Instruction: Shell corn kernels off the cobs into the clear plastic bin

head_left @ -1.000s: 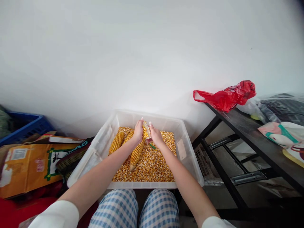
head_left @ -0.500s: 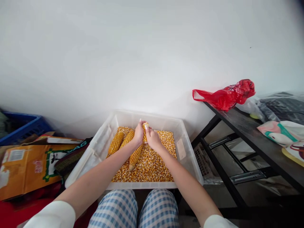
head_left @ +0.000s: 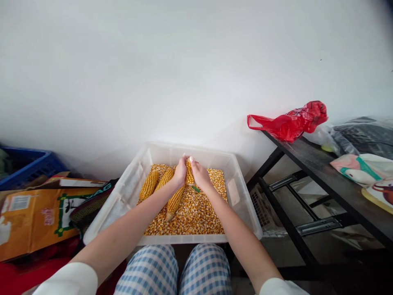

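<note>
Above the loose kernels, a yellow corn cob (head_left: 189,176) stands between my two hands, tip end away from me. My left hand (head_left: 180,171) is closed around its left side. On its right side my right hand (head_left: 200,175) is closed against it, thumb near the top; some fingers are hidden. A small green strip (head_left: 195,188) shows just below my right hand; whether it is held or lies on the kernels I cannot tell. More corn cobs (head_left: 149,185) rest to the left on the corn kernels (head_left: 196,215), one partly under my left wrist.
The translucent plastic bin (head_left: 248,213) stands before my knees, against a white wall. Left are an orange cardboard box (head_left: 39,213) and a blue crate (head_left: 33,164). At right, a black table (head_left: 325,176) carries a red plastic bag (head_left: 291,125) and other bags.
Both hands have shifted their hold on the cob, and more of its near side shows. The green strip has come into sight below my right hand. The view has tilted slightly.
</note>
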Available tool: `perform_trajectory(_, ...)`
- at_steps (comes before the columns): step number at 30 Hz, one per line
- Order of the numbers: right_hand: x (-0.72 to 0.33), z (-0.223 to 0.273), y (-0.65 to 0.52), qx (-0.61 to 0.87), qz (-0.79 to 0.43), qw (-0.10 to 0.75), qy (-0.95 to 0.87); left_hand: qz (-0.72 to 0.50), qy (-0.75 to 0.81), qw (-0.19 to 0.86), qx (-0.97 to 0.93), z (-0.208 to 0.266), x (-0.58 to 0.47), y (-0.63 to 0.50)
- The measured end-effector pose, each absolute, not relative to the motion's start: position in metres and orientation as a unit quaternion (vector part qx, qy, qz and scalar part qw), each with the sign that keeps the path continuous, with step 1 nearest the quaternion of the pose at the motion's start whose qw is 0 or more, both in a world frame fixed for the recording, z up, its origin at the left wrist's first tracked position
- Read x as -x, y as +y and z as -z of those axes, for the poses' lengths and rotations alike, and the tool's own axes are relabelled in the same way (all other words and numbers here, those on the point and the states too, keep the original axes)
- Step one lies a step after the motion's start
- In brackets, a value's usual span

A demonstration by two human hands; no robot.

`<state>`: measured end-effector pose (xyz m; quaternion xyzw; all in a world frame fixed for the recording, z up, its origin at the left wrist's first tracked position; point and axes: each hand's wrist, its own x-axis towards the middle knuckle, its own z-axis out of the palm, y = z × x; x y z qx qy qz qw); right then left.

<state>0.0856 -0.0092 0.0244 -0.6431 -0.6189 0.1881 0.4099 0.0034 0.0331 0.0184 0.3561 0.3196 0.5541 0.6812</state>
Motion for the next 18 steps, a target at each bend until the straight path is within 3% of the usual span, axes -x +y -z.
perform_trajectory(4, -0.082, -0.022, -0.012, 0.658, -0.167, 0.419, -0.603, -0.536, 0.27, 0.68, -0.421, -0.017, -0.007, 0.028)
perform_trajectory(9, -0.08, -0.016, -0.012, 0.645, -0.128, 0.472, -0.588, -0.535, 0.317, 0.638, -0.454, -0.018, -0.012, 0.022)
perform_trajectory(18, -0.081, -0.012, -0.012, 0.684, -0.084, 0.457, -0.562, -0.54, 0.359, 0.613, -0.452, -0.014, -0.012, 0.017)
